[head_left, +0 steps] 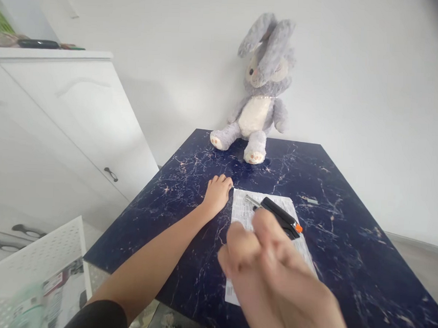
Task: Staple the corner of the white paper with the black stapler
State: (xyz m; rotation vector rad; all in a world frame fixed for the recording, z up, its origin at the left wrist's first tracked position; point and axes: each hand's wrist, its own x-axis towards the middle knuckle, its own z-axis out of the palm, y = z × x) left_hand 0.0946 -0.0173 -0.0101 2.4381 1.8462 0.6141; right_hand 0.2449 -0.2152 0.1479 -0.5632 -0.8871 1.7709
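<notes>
My left hand [218, 192] rests on the dark blue marbled table [188, 182], its fingers curled beside the top left corner of a printed white sheet [244, 212]. A small dark tip shows at its fingertips, too small to make out. Nearer the camera, my right hand [268, 269] is raised over the sheet, blurred, with its fingers curled together; what they hold, if anything, is hidden. On the sheet lies a black tool [279, 213] with a metal tip and an orange end, partly covered by my right hand.
A grey plush rabbit [256, 114] sits at the table's back edge against the wall. A small pale piece [310, 200] lies right of the sheet. White cabinets [78, 107] stand at the left, above a white perforated basket [64, 244] with items inside.
</notes>
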